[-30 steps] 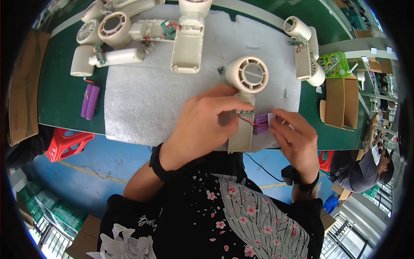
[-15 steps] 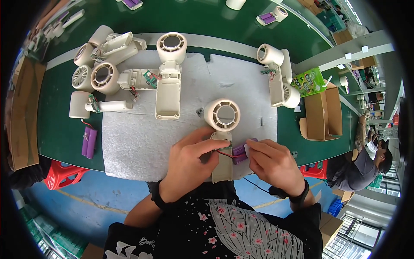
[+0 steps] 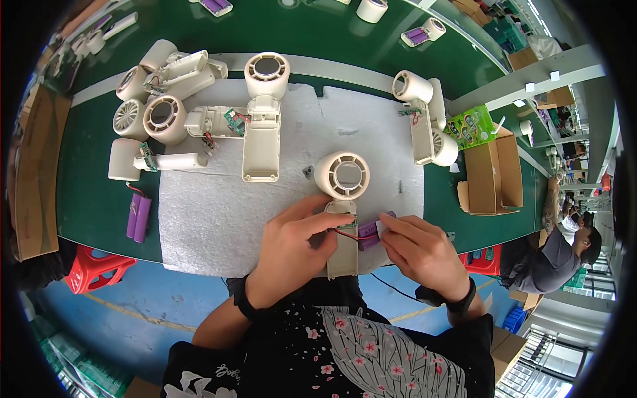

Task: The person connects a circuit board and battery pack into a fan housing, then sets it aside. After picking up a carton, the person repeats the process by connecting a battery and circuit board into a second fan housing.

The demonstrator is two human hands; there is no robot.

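A cream handheld fan housing [image 3: 342,257] lies before me, its round head [image 3: 342,176] pointing away and its handle open. My left hand [image 3: 295,242] is closed at the handle's left side, the index fingertip on a small green circuit board [image 3: 348,222] inside. A red and black wire [image 3: 346,235] runs from there to a purple battery pack [image 3: 367,233] just right of the handle. My right hand [image 3: 423,255] is closed, thumb and fingers pinching at a small white piece [image 3: 381,227] against the pack. Those fingertips partly hide the pack.
A white foam sheet [image 3: 212,232] covers the green table. Several fan housings [image 3: 262,149] lie at the left and back, with another purple battery pack [image 3: 138,217]. More fan parts [image 3: 424,129], a green packet [image 3: 470,126] and a cardboard box [image 3: 488,179] stand right. A person [image 3: 557,259] sits far right.
Both hands keep nearly the same place and grip. The whole view has shifted slightly. Fan pieces on the far green surface appear farther right and a little lower.
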